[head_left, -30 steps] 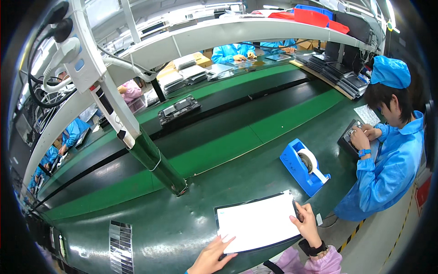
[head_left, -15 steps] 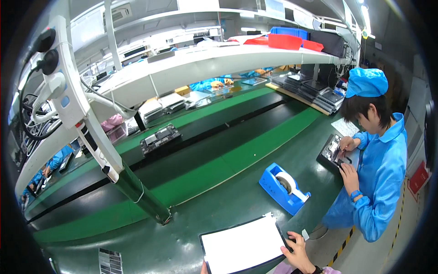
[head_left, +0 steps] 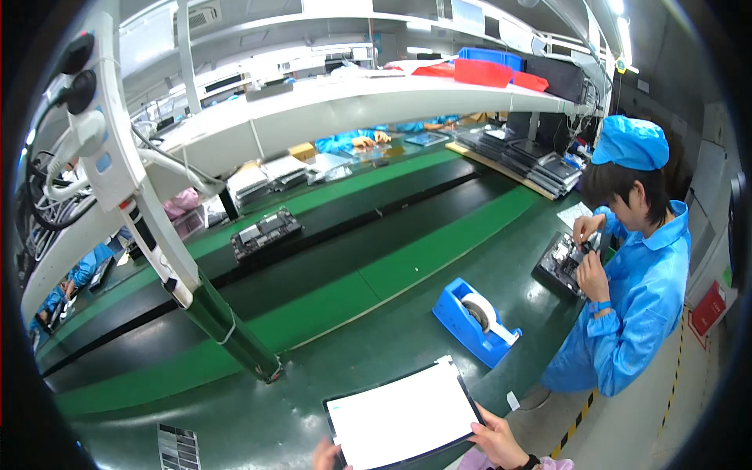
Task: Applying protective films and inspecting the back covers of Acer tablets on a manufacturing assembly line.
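Flat black panel, white-sheeted, now lower in your view; your right hand grips its corner; left hand touches its edge, grip unclear; blue tape dispenser nearby.

blue tape holder with white roll sits on green table. dark belt carries black tray. person in blue coat and cap bends over black device. white shelf above holds red bins. power strip on white post.
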The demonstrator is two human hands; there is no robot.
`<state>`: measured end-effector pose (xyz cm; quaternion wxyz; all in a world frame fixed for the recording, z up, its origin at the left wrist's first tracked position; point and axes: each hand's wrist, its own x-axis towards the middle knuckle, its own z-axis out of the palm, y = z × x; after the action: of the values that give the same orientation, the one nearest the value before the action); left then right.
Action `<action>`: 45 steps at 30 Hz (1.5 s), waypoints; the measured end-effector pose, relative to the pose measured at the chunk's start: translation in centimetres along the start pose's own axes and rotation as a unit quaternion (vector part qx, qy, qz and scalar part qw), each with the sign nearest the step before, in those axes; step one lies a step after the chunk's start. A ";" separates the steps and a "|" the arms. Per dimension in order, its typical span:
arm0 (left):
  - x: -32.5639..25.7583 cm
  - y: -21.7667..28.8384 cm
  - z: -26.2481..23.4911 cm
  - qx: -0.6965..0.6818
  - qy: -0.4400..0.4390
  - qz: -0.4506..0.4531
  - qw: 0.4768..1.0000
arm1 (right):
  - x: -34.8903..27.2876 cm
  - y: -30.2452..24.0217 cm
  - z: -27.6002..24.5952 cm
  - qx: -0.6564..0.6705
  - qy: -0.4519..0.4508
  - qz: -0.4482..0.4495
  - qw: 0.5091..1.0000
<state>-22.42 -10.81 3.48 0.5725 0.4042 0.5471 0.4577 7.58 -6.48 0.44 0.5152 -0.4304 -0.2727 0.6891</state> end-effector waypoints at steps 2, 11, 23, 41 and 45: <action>1.2 5.4 1.6 0.300 0.048 0.199 0.932 | -0.5 -0.3 0.2 -0.009 0.005 -0.004 1.000; 10.6 11.9 10.0 0.441 -0.096 0.449 0.771 | -2.5 -0.3 0.6 -0.161 -0.028 -0.173 0.971; 9.2 12.7 12.7 0.235 -0.156 0.312 0.907 | -3.0 -1.6 0.5 -0.197 -0.065 -0.192 0.959; 12.3 15.0 8.7 0.217 -0.153 0.353 0.897 | 0.9 -3.6 2.2 0.092 0.033 0.004 0.995; 7.7 17.0 2.5 0.288 -0.116 0.344 0.886 | 4.0 -5.3 4.9 0.128 0.016 -0.016 0.992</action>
<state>-21.50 1.04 18.06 0.2968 0.7641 0.4111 0.3988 5.42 -0.69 5.91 0.5813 -0.3679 -0.1810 0.7029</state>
